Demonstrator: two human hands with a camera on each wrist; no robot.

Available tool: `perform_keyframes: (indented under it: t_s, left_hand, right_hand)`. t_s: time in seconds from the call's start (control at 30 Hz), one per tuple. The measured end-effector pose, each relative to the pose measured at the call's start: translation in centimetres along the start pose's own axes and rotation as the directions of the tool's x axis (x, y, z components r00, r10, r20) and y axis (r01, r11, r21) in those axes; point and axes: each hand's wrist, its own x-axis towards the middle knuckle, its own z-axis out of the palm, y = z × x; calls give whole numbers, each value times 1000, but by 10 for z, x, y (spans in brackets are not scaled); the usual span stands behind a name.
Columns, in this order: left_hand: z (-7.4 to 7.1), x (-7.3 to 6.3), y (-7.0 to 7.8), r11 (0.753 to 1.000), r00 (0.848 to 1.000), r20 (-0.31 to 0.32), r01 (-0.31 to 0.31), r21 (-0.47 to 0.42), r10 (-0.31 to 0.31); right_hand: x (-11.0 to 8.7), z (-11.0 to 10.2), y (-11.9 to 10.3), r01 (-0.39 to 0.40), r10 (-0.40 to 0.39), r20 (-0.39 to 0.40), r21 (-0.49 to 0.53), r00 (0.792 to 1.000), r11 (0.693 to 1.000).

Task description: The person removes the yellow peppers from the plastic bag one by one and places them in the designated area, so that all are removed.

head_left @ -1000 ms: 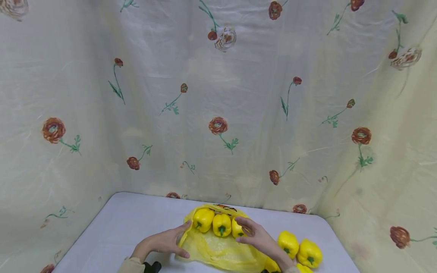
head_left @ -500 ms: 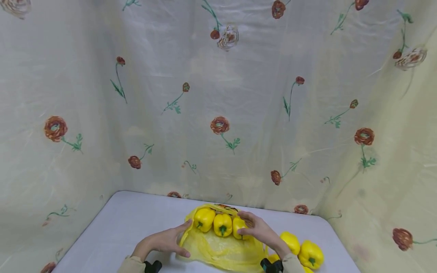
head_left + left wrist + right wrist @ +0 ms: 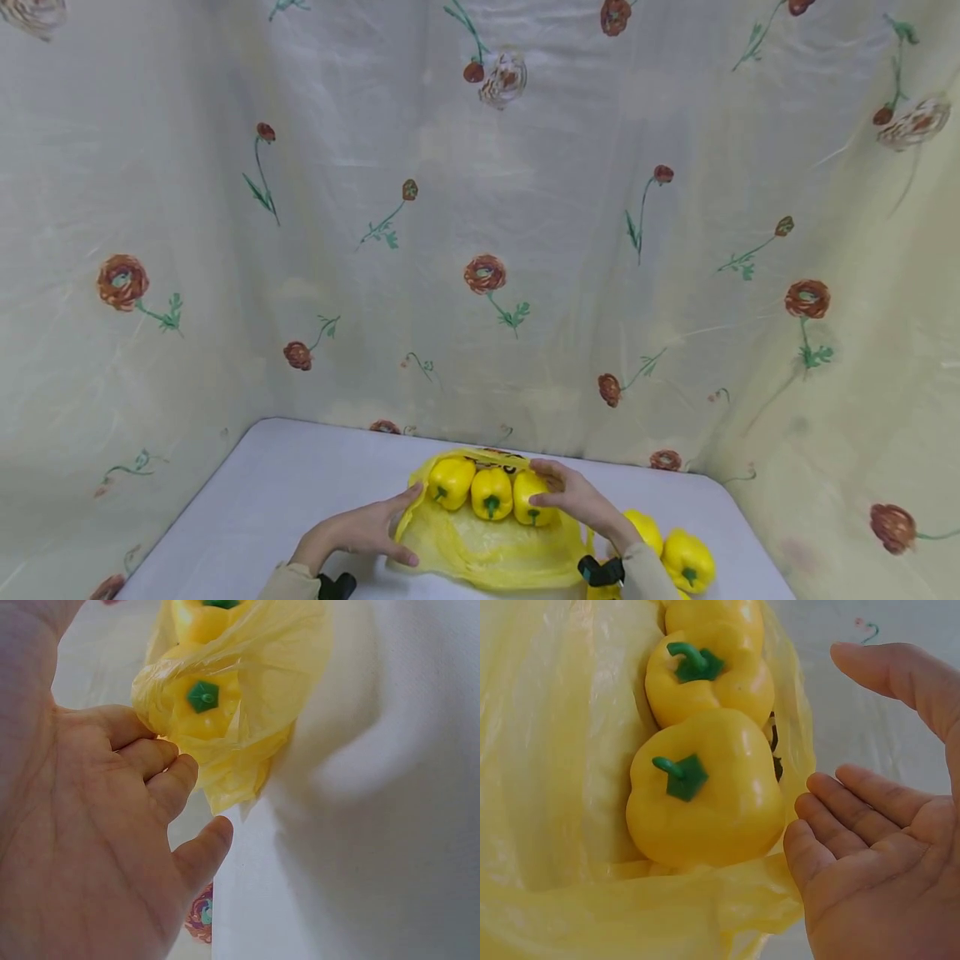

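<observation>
A yellow plastic bag (image 3: 480, 546) lies on the table with its mouth spread wide. Inside it, three yellow bell peppers with green stems sit in a row: a left one (image 3: 451, 483), a middle one (image 3: 492, 495) and a right one (image 3: 528, 500). At the bag's left edge is my left hand (image 3: 363, 533), thumb apart from the fingers, fingertips by the plastic. My right hand (image 3: 877, 855) stands beside the right pepper, fingers extended and thumb raised, its fingertips at the bag's edge. Whether they touch the pepper is hard to tell.
Outside the bag, to the right, more yellow peppers (image 3: 687, 560) lie on the white table (image 3: 300, 475), partly hidden behind my right forearm. A floral curtain (image 3: 480, 350) hangs around the back and sides. Dark wrist cameras (image 3: 600, 571) are strapped on.
My right hand has shifted a little to the right, uncovering more of the right pepper. My left hand has stayed at the bag's left edge. The head view has moved slightly.
</observation>
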Motion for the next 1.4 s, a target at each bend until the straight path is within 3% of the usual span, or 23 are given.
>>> perform_keyframes:
  t_s: [0.27,0.53,0.77,1.07,1.4]
  left_hand:
    - [1,1,-1,1000,1000,0,1,-9,-1]
    - [0,1,0,1000,1000,1,-16,12,16]
    - [2,2,1,1000,1000,5,-8,-9,8]
    - [2,2,3,1000,1000,2,-5,-11,5]
    - [3,3,5,1000,1000,0,6,4,-6]
  right_hand:
    - [6,-3,12,-4,4,-3,35,1000,999]
    - [6,1,13,-8,8,-28,-3,1000,1000]
    - [1,4,16,-23,23,-4,-70,1000,997]
    - [-7,7,11,-18,21,59,-55,998,998]
    - [-6,8,13,-34,38,48,-84,998,996]
